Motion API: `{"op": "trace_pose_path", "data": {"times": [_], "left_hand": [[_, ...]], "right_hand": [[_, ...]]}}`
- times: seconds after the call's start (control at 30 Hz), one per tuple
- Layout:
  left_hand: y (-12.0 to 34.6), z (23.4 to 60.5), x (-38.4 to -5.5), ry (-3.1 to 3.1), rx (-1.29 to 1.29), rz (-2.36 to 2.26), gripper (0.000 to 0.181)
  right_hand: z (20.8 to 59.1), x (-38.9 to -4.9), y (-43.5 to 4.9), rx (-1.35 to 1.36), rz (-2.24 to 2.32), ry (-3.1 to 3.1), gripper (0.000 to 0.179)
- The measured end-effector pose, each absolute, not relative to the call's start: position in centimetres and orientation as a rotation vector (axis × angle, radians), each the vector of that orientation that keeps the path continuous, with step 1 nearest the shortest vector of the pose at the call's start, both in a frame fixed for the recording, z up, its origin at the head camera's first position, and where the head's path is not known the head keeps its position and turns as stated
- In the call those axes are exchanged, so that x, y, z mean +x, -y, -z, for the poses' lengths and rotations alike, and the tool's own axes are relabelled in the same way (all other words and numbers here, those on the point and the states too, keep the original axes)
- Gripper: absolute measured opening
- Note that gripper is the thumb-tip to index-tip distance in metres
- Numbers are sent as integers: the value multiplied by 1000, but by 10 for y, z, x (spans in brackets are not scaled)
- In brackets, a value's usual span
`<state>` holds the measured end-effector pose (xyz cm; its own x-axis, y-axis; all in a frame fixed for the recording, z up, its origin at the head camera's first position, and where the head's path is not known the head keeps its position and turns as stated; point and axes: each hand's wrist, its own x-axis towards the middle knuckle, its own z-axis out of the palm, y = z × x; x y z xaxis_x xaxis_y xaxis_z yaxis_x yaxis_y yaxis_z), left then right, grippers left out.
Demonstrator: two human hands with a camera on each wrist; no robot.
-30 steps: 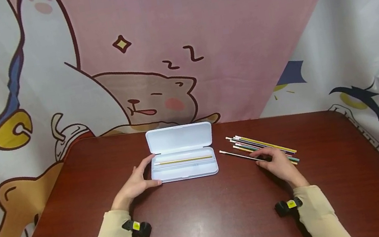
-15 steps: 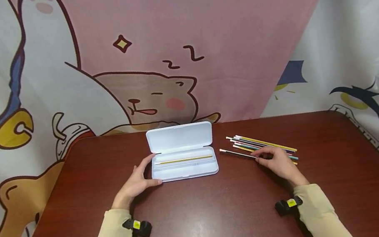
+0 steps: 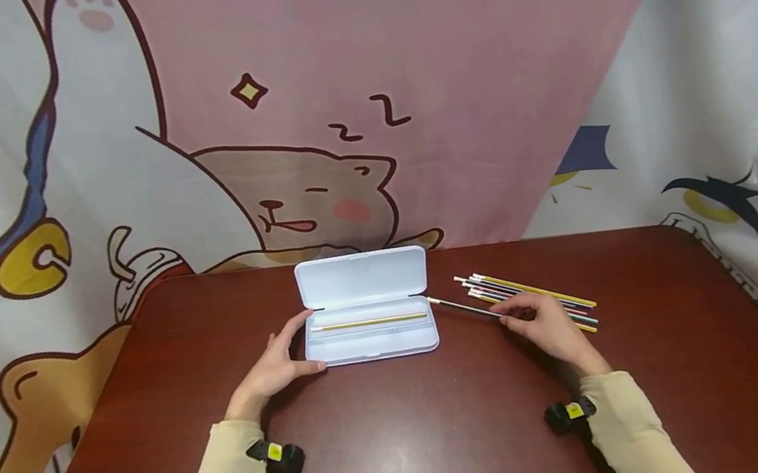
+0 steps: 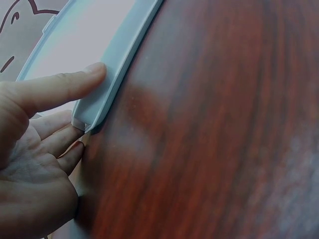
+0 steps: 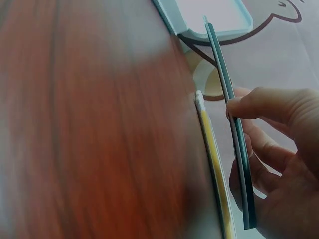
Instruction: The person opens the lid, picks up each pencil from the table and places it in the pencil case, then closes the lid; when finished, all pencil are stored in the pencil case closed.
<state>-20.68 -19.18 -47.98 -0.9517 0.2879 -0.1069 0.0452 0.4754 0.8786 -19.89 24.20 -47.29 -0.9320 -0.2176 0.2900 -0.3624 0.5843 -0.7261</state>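
Observation:
A white pencil case (image 3: 373, 346) lies with its lid (image 3: 362, 277) raised. One yellow pencil (image 3: 371, 322) rests in its rear compartment. My left hand (image 3: 272, 374) holds the case's left end, thumb at the front corner and fingers along the side; in the left wrist view the thumb (image 4: 75, 87) presses on the rim. Between thumb and fingers, my right hand (image 3: 543, 326) pinches a dark pencil (image 3: 463, 307), its white end pointing at the case's right side. In the right wrist view this pencil (image 5: 222, 74) appears raised, its rear end near the palm.
Several pencils (image 3: 533, 290), yellow, dark and teal, lie in a loose bundle on the table behind and beside the right hand. The brown table (image 3: 417, 450) ends at a cartoon-printed curtain (image 3: 459, 87) behind the case. Each wrist wears a small black camera.
The right hand has moved left with the dark pencil, away from the bundle, bringing its white end close to the case. The left hand stays on the case.

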Motion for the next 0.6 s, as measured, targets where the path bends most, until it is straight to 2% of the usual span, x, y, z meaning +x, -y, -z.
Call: {"op": "trace_pose_path", "data": {"times": [0.6], "left_hand": [[191, 478, -207, -2475, 260, -1465, 87]], "right_hand": [[469, -205, -204, 549, -1317, 2682, 20]]}}
